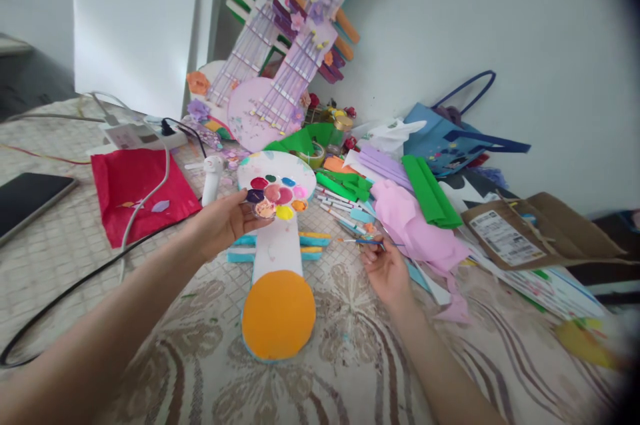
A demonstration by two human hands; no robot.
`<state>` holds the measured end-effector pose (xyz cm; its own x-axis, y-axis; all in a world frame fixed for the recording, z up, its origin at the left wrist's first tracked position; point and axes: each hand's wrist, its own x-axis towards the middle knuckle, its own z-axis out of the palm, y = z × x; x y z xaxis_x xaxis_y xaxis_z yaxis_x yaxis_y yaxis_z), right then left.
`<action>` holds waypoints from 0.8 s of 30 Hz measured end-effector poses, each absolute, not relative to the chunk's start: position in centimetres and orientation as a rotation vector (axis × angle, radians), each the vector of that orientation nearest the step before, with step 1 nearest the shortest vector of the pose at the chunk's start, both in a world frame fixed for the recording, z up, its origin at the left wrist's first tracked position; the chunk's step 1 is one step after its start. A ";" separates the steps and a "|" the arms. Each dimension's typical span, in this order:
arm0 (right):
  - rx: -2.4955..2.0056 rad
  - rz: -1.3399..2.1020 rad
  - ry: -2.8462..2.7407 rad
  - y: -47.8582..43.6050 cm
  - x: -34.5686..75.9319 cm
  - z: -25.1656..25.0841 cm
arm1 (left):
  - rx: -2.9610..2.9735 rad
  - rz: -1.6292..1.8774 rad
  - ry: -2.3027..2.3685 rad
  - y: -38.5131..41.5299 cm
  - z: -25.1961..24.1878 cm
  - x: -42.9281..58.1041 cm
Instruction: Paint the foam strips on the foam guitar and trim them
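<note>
While the left grip [233, 217] holds the palette [278, 197] by its left edge, over the white cutout [277, 248] on the desk [200, 338], the right grip [386, 272] pinches the brush [369, 241], lying nearly crosswise, bristles leftward toward the palette but apart from it.

multicol. paints [275, 194], blue brush [367, 241], orange disc [279, 314], beige/brn floral-ptn. tablecloth [193, 352]
</note>
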<state>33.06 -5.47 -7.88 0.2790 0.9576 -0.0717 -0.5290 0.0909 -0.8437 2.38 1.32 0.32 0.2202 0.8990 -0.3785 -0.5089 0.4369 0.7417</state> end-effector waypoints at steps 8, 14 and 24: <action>-0.891 0.959 -0.818 -6.8 31.1 -4.8 | 0.511 0.994 0.862 1.2 0.0 2.5; -1.004 0.507 -1.380 -8.5 28.5 -3.5 | 0.486 0.982 0.880 0.5 0.2 2.2; -1.036 0.225 -1.979 -7.1 26.7 -1.7 | 0.481 1.027 0.841 0.5 -0.4 1.7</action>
<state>26.69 -7.07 -1.71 -0.2789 0.7390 0.6132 0.5824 0.6379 -0.5039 1.71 0.48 -0.38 0.2561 0.8890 -0.3795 -0.5473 0.4570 0.7012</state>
